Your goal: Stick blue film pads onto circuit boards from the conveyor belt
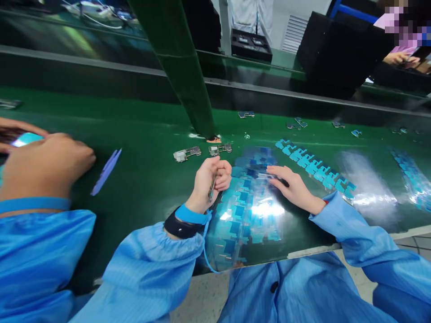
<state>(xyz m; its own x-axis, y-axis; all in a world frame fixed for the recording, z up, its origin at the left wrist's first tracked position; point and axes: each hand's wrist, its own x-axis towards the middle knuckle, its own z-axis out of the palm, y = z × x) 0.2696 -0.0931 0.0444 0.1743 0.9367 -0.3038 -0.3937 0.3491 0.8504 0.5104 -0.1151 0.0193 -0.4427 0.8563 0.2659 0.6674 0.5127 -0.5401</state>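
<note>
My left hand [207, 179] is curled closed around a small circuit board [212, 188], seen nearly edge-on and partly covered by the fingers. In my right hand [294, 188] is a pair of metal tweezers [264, 176], pinched between thumb and fingers. Their tips point left, over clear sheets of blue die-cut stickers [232, 215] lying in front of me. Glare hides part of these sheets. Just beyond my left hand, two circuit boards, a left one [187, 154] and a right one [220, 149], lie on the green bench mat [144, 179].
A strip of blue stickers [313, 163] lies right of my right hand. Several small boards [245, 115] sit farther back. A green post [182, 67] rises from the bench. At left, near purple tweezers [107, 172], a co-worker's hand [47, 163] holds a shiny item.
</note>
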